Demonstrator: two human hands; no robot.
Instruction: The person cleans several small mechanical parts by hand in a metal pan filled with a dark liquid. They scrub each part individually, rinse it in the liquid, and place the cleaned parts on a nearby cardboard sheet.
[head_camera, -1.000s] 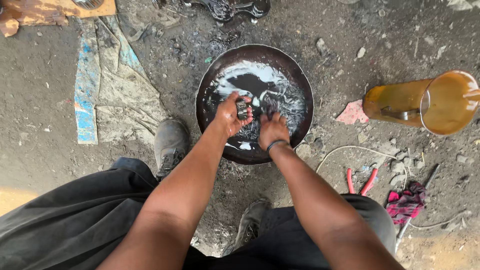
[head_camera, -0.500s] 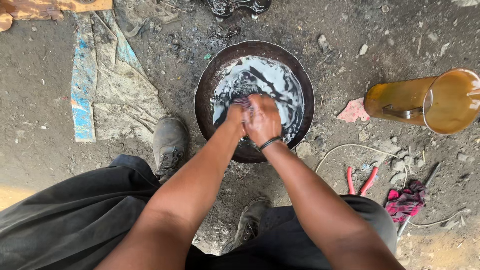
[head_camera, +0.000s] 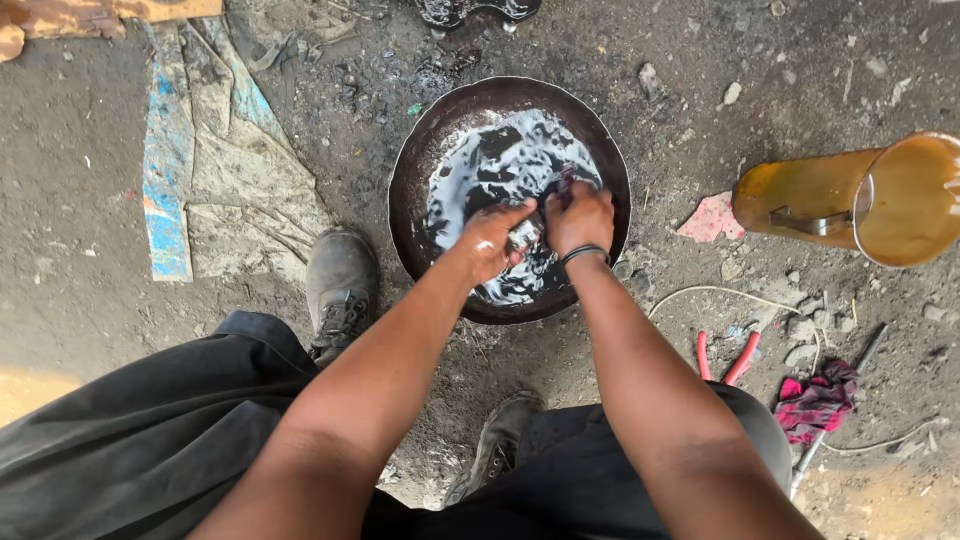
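Two hands met over a round dark pan (head_camera: 415, 200) of sudsy liquid on the dirt floor. The left hand (head_camera: 492, 240) and right hand (head_camera: 578, 218) both curled tight around a small dark part (head_camera: 528, 236), half hidden between them.

The round pan (head_camera: 420, 170) looks like dark, dull metal, its liquid glossy with white foam; the jug (head_camera: 850, 195) is smooth amber plastic; the ground (head_camera: 700, 60) is rough, gritty dirt; the rag (head_camera: 818, 400) is cloth.
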